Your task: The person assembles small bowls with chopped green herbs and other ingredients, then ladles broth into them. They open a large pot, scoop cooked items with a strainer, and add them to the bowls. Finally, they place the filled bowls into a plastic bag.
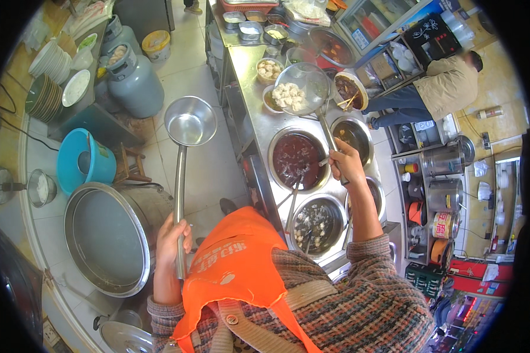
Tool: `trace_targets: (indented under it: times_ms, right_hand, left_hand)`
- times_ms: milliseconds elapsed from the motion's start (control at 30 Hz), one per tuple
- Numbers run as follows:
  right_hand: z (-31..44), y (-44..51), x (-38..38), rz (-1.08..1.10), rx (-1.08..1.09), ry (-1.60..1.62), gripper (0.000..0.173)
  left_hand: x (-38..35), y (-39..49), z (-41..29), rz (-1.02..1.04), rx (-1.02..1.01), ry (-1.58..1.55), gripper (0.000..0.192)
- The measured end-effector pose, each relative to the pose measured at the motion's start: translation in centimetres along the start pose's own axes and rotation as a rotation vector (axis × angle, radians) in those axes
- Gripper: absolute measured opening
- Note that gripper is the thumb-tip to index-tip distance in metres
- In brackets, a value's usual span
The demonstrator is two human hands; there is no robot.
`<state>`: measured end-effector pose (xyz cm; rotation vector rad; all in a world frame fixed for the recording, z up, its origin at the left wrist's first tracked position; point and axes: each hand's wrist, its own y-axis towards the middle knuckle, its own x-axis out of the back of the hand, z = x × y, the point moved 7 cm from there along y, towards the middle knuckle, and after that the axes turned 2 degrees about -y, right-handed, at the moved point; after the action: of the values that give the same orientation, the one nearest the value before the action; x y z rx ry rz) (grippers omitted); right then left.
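Observation:
My left hand (pixel 173 238) grips the handle of a metal ladle (pixel 191 121); its bowl looks bare inside and hangs over the floor, beyond the large pot. With my right hand (pixel 348 162) I hold a round strainer (pixel 313 86) by its long handle. A heap of pale dumplings (pixel 290 96) lies in the left side of the strainer. Below the strainer sits a bowl (pixel 269 99), partly covered by it, and behind it stands a bowl of dumplings (pixel 269 70). A well of dark red broth (pixel 297 159) is left of my right hand.
A large steel pot (pixel 73 247) of cloudy liquid stands at left, near a blue bucket (pixel 99 161) and gas cylinders (pixel 137 88). Another well (pixel 316 225) holds broth with pale pieces. Seasoning tins (pixel 250 31) line the far counter. A person (pixel 450 84) stands beyond the counter.

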<state>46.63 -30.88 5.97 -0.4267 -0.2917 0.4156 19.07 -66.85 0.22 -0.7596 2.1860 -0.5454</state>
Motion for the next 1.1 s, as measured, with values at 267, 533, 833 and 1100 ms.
trace_targets:
  times_ms: [267, 533, 833, 1100]
  right_hand:
    - [-0.8, 0.5, -0.4, -0.054, 0.044, -0.107, 0.061]
    - [-1.3, 0.6, -0.5, -0.096, 0.076, -0.136, 0.061]
    - [-1.7, -0.7, -1.4, -0.204, 0.124, -0.235, 0.058]
    - [-1.5, -2.9, -2.9, -0.390, 0.439, -0.626, 0.058]
  left_hand:
    - [-0.9, -0.5, -0.1, 0.045, 0.016, 0.014, 0.012]
    - [-0.6, -0.8, -0.2, 0.034, 0.004, -0.013, 0.014]
    - [0.5, -1.9, -0.2, -0.016, -0.013, -0.022, 0.027]
    - [2.4, -3.2, -0.2, -0.074, -0.066, -0.107, 0.041]
